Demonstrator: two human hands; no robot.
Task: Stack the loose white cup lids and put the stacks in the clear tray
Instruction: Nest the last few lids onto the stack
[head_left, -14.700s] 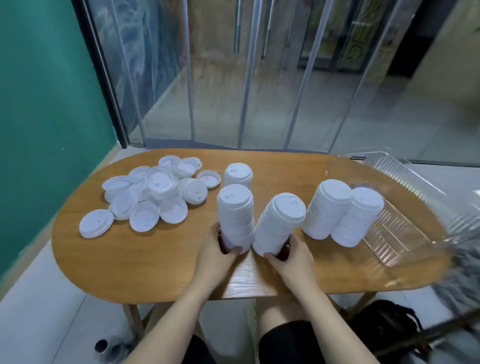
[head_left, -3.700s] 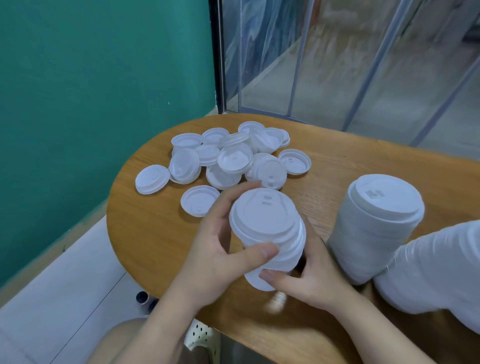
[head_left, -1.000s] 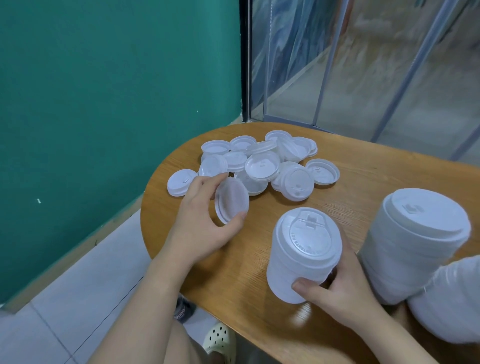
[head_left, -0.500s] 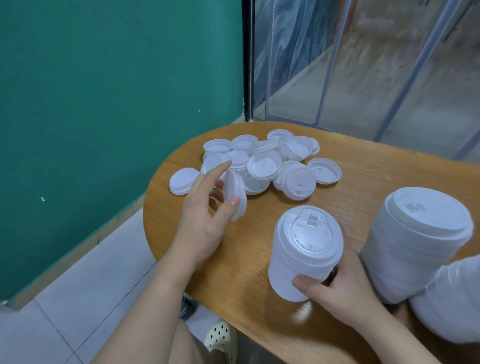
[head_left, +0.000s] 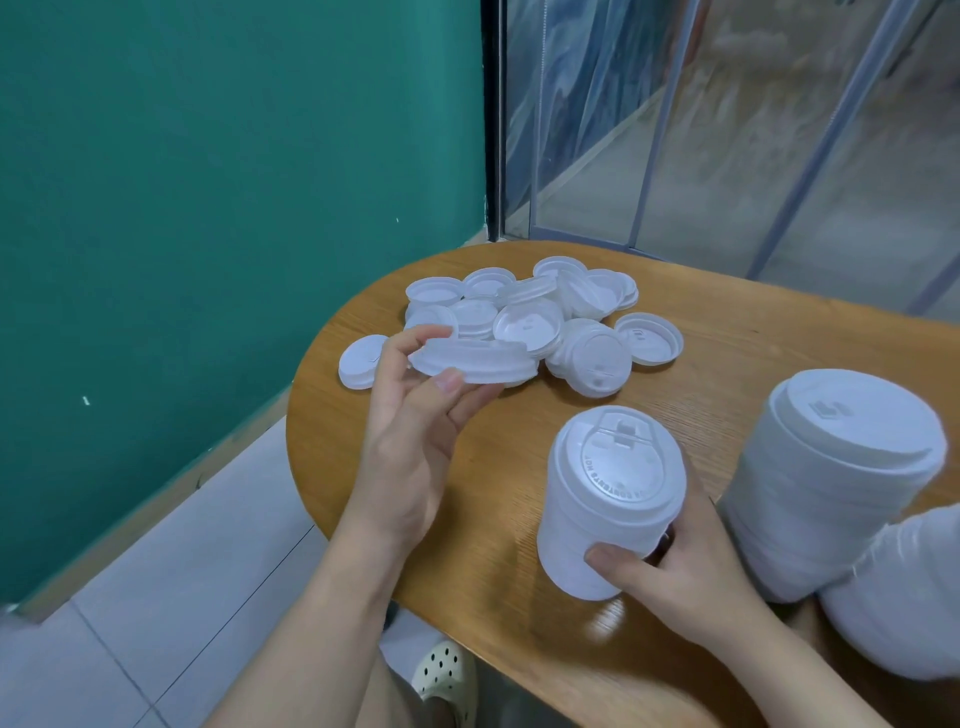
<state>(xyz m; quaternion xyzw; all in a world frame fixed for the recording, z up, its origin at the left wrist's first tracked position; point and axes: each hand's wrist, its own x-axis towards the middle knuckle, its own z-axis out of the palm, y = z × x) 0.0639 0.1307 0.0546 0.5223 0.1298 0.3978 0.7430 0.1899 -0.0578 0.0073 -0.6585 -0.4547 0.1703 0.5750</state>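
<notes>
Single lid (head_left: 472, 361) now turned flat in left hand's (head_left: 415, 431) pinch, right hand (head_left: 675, 566) gripping short stack (head_left: 608, 499).

On your left you see a teal wall (head_left: 208, 208), and below it a pale tiled floor (head_left: 171, 597). In front of you stands a wooden desk (head_left: 519, 457) with a rounded end. Behind it are glass panels (head_left: 727, 130) in thin metal frames, and a dark post (head_left: 491, 119) stands at the corner.

The lid (head_left: 475, 359) I pinch is thin, smooth, slightly glossy white plastic, like the stack (head_left: 608, 499) beside it. Under it, the table (head_left: 519, 467) is grained, satin-varnished wood.
</notes>
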